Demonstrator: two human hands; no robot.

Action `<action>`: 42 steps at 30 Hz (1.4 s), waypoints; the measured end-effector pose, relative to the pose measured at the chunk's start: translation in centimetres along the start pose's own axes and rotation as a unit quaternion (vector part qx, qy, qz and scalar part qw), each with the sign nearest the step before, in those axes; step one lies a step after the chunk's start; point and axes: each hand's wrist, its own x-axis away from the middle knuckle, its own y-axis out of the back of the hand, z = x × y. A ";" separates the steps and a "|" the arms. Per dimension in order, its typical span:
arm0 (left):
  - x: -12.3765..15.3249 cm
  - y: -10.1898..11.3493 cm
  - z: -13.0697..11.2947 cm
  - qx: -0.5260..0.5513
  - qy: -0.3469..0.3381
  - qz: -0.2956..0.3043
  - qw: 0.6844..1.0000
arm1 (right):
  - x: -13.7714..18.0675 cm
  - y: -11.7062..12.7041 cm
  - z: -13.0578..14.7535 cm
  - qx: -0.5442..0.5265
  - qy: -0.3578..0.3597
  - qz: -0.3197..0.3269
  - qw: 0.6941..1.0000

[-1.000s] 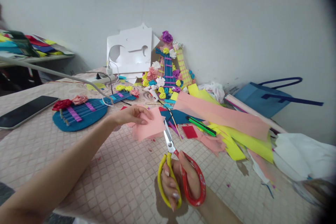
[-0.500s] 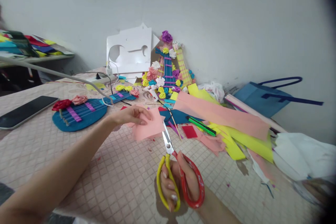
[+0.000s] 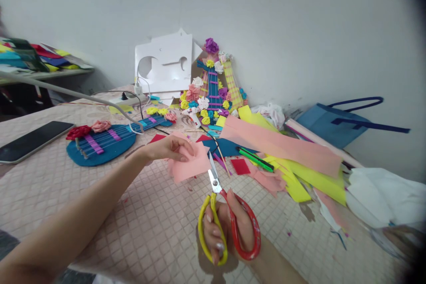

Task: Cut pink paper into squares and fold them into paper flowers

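Note:
My left hand (image 3: 175, 147) pinches a piece of pink paper (image 3: 191, 166) above the table, thumb on its near face. The fingers of my right hand (image 3: 216, 230) pass through the handles of a pair of scissors (image 3: 215, 184), one yellow and one red. The blades are parted and point away from me, close to the paper's right edge; whether they touch it I cannot tell. Left of my left hand lies a blue paper guitar (image 3: 109, 144) with purple strips, strings and paper flowers.
A black phone (image 3: 35, 140) lies at the left. Right of the scissors are a green cutter knife (image 3: 255, 159), pink paper strips (image 3: 282, 144) and yellow strips (image 3: 319, 182). A glue gun (image 3: 193, 117) and flowered guitars (image 3: 213, 84) stand behind. A white cable (image 3: 83, 95) hangs across the left.
The pink paper has tilted and shifted slightly in my left hand. The scissors have moved a little to the right, with the blades now parted slightly differently.

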 end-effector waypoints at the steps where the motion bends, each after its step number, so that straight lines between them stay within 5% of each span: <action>1: 0.0 0.0 0.0 0.001 0.001 0.001 1.000 | 0.0 0.0 0.0 -0.001 -0.001 -0.003 1.000; 42: -0.2 -0.2 0.3 -0.050 -0.034 0.017 0.998 | -0.2 -0.3 0.1 0.001 -0.013 -0.001 1.000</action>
